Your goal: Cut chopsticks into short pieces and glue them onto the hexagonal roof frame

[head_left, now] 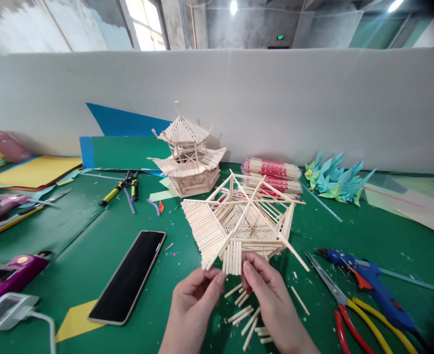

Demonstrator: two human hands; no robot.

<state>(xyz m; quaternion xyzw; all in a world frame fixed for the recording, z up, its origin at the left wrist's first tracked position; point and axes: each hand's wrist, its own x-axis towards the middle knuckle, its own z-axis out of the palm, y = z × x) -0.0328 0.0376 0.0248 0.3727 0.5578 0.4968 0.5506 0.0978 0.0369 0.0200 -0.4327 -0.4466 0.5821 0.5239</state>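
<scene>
A hexagonal roof frame of thin wooden sticks (241, 223) rests on the green table (91, 236) in front of me. My left hand (197, 295) and my right hand (266, 290) meet at its near edge, both closed in a pinch on a short row of upright sticks (232, 256) there. Several loose cut sticks (244, 314) lie on the table between and under my hands. A finished two-tier stick pagoda (187, 155) stands behind the frame.
A black phone (128, 275) lies at my left. Scissors with red-and-yellow handles (344, 305) and a blue glue gun (368, 282) are at right. Wrapped chopstick packs (272, 169), paper cranes (337, 182), yellow-handled pliers (119, 189), coloured paper and a purple device (10, 278) surround them.
</scene>
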